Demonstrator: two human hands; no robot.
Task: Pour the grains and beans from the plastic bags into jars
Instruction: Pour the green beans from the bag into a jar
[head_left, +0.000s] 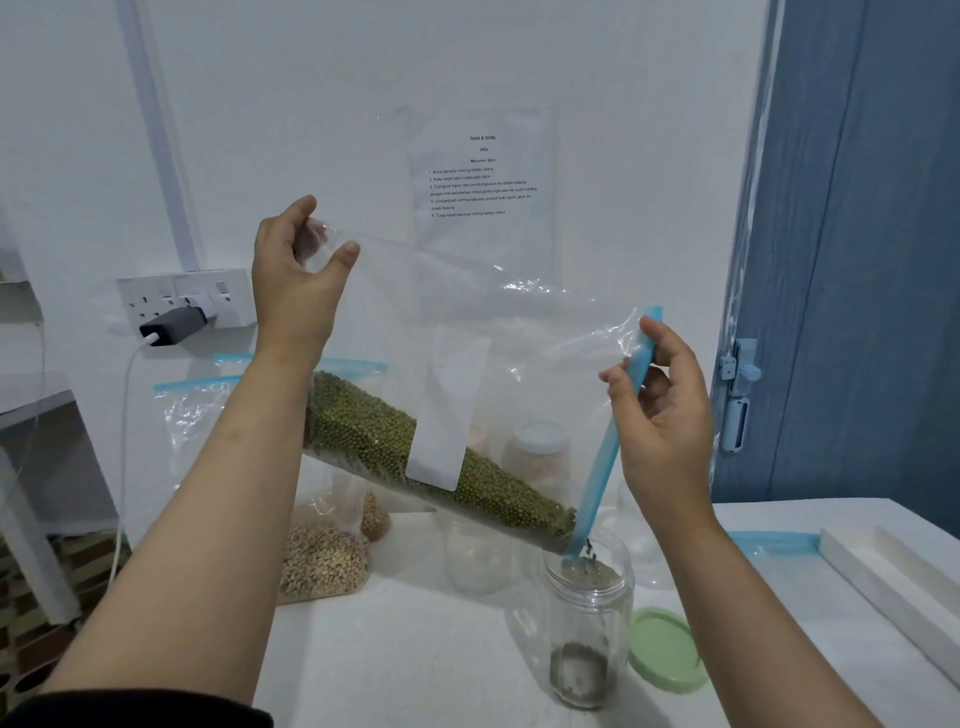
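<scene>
The clear plastic bag (467, 322) hangs tilted in the air above the bench (415, 649), its small green beans (395, 441) heaped along the lower edge and sliding toward the blue zip strip (608, 441). A white label patch (441, 415) sits on its side. The bag's low corner dips into the mouth of an open clear jar (587, 618) near the bench's front edge, and a thin layer of beans shows at the jar's bottom. The left hand (296, 270) pinches the bag's raised corner; the right hand (665, 410) pinches the zip strip. A green lid (665, 649) lies flat just right of the jar. Behind, near the wall, sits a bag of pale grains (322, 561), with further jars (472, 551) beside it.
</scene>
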